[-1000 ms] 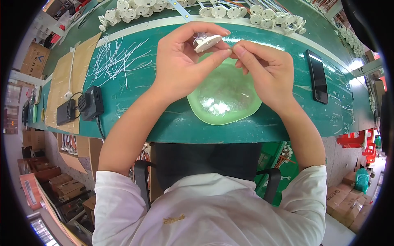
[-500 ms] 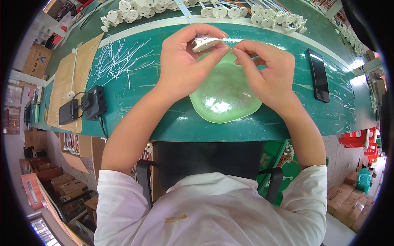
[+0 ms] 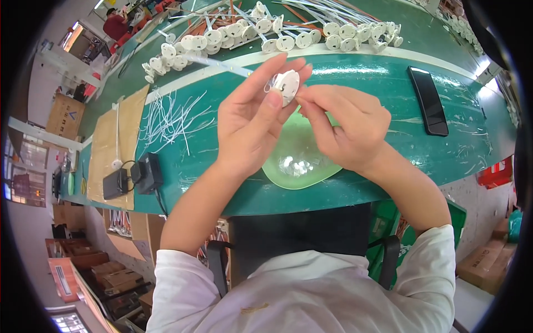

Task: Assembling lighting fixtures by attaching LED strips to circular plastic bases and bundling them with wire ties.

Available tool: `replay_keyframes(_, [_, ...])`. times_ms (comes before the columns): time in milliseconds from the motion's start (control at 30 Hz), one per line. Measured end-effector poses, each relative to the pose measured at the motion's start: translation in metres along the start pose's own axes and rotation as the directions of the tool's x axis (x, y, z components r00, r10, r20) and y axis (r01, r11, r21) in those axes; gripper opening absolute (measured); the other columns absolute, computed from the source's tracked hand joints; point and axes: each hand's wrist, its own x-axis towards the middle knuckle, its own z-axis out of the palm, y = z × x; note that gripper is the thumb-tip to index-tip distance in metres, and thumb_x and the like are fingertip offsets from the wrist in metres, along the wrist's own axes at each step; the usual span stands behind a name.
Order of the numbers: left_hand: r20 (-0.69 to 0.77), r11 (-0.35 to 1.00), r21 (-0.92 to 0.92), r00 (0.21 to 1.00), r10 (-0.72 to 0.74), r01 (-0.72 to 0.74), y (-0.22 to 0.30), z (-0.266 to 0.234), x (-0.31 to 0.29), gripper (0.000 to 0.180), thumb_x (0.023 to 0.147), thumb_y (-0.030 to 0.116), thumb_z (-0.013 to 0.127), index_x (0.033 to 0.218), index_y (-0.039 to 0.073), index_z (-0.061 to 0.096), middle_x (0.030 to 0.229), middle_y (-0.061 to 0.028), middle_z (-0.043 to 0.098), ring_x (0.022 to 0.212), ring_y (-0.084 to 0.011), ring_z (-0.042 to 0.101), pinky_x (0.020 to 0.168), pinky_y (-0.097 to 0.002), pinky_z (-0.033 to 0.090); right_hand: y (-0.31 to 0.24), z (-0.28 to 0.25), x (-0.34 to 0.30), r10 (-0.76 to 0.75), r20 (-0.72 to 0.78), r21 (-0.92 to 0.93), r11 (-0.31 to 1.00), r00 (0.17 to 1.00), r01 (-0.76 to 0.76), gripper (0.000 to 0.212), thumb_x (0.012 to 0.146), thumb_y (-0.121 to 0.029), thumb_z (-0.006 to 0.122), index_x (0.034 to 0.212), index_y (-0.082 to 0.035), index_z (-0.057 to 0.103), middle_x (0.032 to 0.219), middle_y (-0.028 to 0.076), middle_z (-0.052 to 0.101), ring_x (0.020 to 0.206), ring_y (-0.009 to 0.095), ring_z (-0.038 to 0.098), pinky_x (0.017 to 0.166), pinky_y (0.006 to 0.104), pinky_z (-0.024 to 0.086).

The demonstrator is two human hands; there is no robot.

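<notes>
My left hand [image 3: 252,114] grips a round white disc-shaped fitting [image 3: 287,87] between thumb and fingers. A pale LED strip [image 3: 219,66] runs from behind it toward the upper left, and a thin white wire loops at the disc's edge. Close to the disc's right edge, my right hand [image 3: 350,125] has thumb and forefinger pinched together. Whatever sits between those fingertips is too small to make out. Below both hands stands a translucent green bowl [image 3: 302,175] with small clear pieces in it, partly covered by my hands.
Several white disc fittings with strips [image 3: 214,36] lie along the far side. Loose white wires [image 3: 172,119], a cardboard sheet [image 3: 99,152] and a black adapter [image 3: 149,172] are on the left. A black phone [image 3: 427,101] lies on the right of the green table [image 3: 233,205].
The disc has turned so its flat face shows, and the LED strip swung left. My right hand moved nearer to the disc. The whole view has shifted slightly.
</notes>
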Motion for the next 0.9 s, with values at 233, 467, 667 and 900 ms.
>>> replay_keyframes(233, [-0.065,0.996,-0.087,0.997,-0.034,0.029,-0.001,0.002,-0.005,0.040,0.095,0.006,0.062,0.133,-0.003,0.053,0.132,-0.0178,0.057,0.131,-0.0296,0.050,0.108,-0.0418,0.043,-0.005,0.006,-0.002,-0.172,0.002,-0.090,0.981,0.985,0.172,0.020,0.072,0.008,0.072,0.091,0.004,0.068,0.078,0.013,0.069,0.063,0.027,0.068,0.056,0.0310,0.056])
replay_keyframes(467, [-0.074,1.000,-0.022,0.997,-0.021,0.020,-0.007,0.002,0.000,0.039,0.095,0.006,0.061,0.132,-0.004,0.053,0.129,-0.0183,0.060,0.129,-0.0287,0.051,0.105,-0.0385,0.046,-0.003,0.009,-0.004,-0.026,0.020,-0.044,0.999,0.999,0.026,0.018,0.074,0.007,0.069,0.091,0.001,0.068,0.082,0.014,0.070,0.066,0.028,0.069,0.057,0.0312,0.055])
replay_keyframes(667, [-0.142,0.995,0.084,0.988,0.061,-0.050,-0.007,-0.006,-0.001,0.035,0.095,0.003,0.059,0.130,-0.003,0.057,0.125,-0.0157,0.063,0.116,-0.0235,0.060,0.097,-0.0333,0.050,-0.004,0.015,0.006,-0.030,0.081,-0.002,1.000,0.996,0.030,0.019,0.075,0.006,0.071,0.093,0.000,0.069,0.081,0.014,0.071,0.068,0.028,0.070,0.059,0.0312,0.056])
replay_keyframes(900, [-0.168,0.511,0.854,0.982,0.089,0.100,0.071,-0.038,0.018,0.027,0.088,0.018,0.071,0.109,0.002,0.071,0.094,-0.0088,0.073,0.080,-0.0138,0.067,0.072,-0.0286,0.053,-0.004,-0.002,0.001,0.085,0.117,-0.006,0.996,0.990,-0.085,0.011,0.081,0.003,0.070,0.092,0.001,0.069,0.081,0.012,0.072,0.069,0.021,0.070,0.062,0.0284,0.054])
